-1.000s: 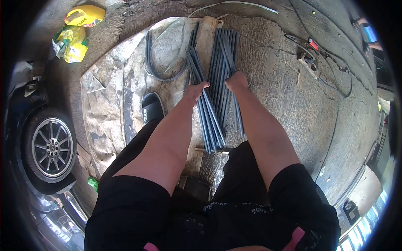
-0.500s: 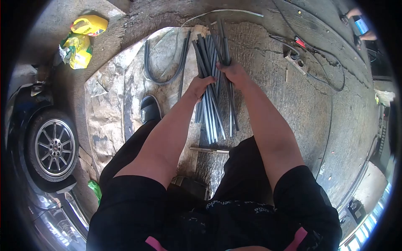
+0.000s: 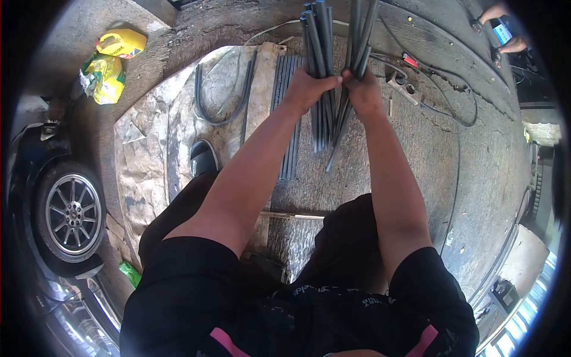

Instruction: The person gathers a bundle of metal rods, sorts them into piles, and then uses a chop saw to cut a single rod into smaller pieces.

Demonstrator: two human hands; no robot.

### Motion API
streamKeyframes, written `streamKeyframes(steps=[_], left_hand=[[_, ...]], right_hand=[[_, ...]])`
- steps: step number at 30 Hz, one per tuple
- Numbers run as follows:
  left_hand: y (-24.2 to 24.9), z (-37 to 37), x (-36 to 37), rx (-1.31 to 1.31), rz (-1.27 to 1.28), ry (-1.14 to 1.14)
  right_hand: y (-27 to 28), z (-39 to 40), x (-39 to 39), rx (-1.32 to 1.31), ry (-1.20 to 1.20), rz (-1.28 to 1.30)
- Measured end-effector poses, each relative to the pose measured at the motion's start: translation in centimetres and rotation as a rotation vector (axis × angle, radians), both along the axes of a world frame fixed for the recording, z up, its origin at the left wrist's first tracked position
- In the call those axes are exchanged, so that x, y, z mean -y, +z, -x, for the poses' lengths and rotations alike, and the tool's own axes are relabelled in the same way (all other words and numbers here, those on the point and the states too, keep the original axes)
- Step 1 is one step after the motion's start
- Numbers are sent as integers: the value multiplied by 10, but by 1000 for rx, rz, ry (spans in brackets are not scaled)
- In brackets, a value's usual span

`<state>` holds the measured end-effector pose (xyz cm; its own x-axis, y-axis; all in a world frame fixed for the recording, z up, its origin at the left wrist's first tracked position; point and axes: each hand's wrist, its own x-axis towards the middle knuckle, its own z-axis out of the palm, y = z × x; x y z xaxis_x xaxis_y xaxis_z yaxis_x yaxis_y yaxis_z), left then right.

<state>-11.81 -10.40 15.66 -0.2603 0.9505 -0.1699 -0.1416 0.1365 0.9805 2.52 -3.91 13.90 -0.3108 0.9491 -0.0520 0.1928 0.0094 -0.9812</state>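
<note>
Both hands have moved forward and to the right since half a second ago, together with the rods they carry. Left hand (image 3: 308,89) is closed around a thick bundle of dark rods (image 3: 322,50); right hand (image 3: 363,95) is closed around a thinner bundle (image 3: 359,35), whose upper ends leave the view. Their thumbs meet, or nearly meet, between the bundles. Other rods (image 3: 289,157) lie side by side, partly behind the left forearm. Further left lies a U-shaped tube (image 3: 221,122).
</note>
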Motion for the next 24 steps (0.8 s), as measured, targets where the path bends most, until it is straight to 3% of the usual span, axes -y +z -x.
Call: streamKeyframes(steps=[2,7,9,11,13,17,19,24], left_hand=[[5,-6,-2,-91,-106,20],[11,0,-3,-206,-38,-7],[4,4,-6,-250,14,-6],[-15,8,-7,-79,-147,21],[-8,9,-3,-117,-139,1],[1,-5,12,-77,-133,-113],[3,-12,18,-73,-177,-114],[2,-18,25,4,-173,-183]], right_hand=[[20,-2,1,-29,-26,-12],[63,-1,3,16,1,-162],[50,-5,5,-42,45,-142],[46,-8,13,-98,85,-127],[49,-9,25,21,63,-116],[33,-6,21,4,38,-35],[20,-5,26,-303,38,31],[-9,-17,25,-318,111,96]])
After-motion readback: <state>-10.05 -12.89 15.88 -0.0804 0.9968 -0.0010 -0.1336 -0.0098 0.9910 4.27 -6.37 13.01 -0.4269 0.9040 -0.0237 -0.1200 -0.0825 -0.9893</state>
